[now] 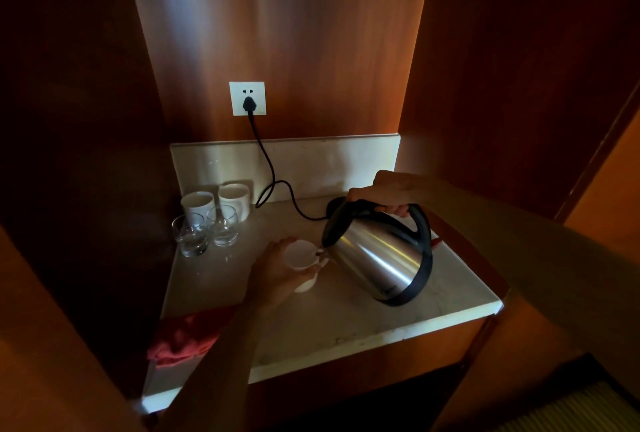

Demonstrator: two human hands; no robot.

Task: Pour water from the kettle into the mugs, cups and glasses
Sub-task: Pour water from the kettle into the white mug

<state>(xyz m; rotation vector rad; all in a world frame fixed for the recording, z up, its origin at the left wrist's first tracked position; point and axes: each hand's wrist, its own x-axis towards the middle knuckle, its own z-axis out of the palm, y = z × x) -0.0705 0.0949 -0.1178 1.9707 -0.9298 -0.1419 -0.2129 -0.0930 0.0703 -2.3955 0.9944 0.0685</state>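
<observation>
right hand (382,191) curled over the black top handle of the steel kettle (375,258), fingers wrapped under the bar, firm hold. kettle is tipped, spout down and toward the left hand. left hand (277,270) cups a small white cup (302,260), fingers round its far side, thumb on the near side, the cup held tilted just above the marble counter (398,314). spout sits right at the cup rim, just past the left fingertips. can't tell if water is running, too dim.

beyond the left fingers, well apart: two clear glasses (206,234), behind them two white mugs (214,203), all upright. the nearer glass looks to hold a little water, not sure. red cloth (187,334) lies under the left forearm at the counter edge. black cord (273,175) runs from the wall socket (247,98) toward the kettle base behind the right hand.

handling guess: kettle heavy when full, steel wall likely hot and slick, so handle only. cup is light, glazed and brittle, needs the steadying grip or the spout will knock it. glasses fragile, thin, best filled where they stand.
</observation>
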